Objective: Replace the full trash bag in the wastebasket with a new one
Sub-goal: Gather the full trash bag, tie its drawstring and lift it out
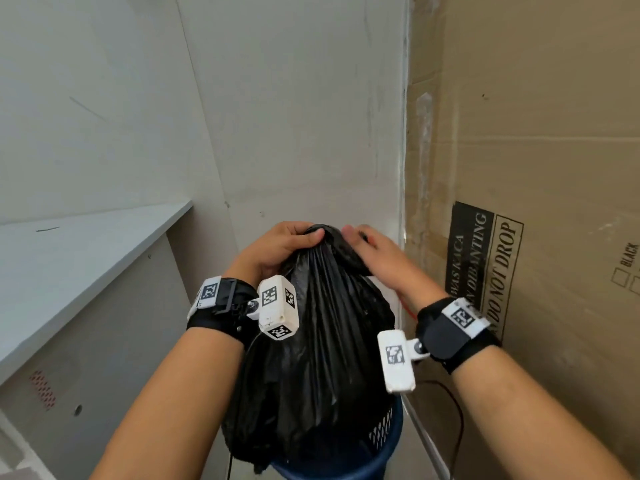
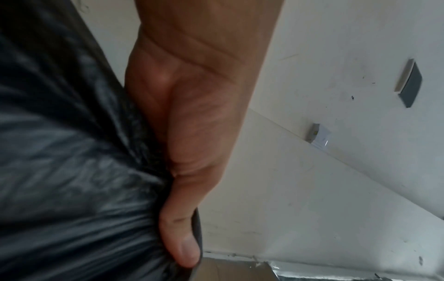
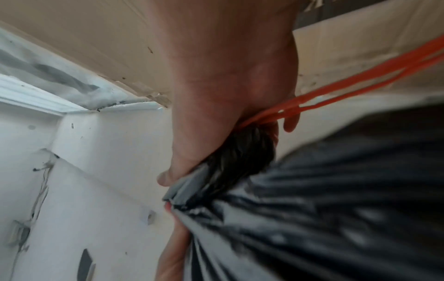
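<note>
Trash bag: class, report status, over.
Left hand and right hand both grip the gathered neck. Trash bag partly in the wastebasket. Cardboard box close on the right.

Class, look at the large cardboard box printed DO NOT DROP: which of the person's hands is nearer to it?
Right. The right hand grips the black trash bag on the side facing the cardboard box; the left hand grips the bag's far side.

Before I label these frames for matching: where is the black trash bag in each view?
Head: black trash bag at lower centre, rising from the blue wastebasket.
Left wrist: fills the left side.
Right wrist: lower right.
Shared landmark: the gathered bag neck, held by the left hand and the right hand.
</note>
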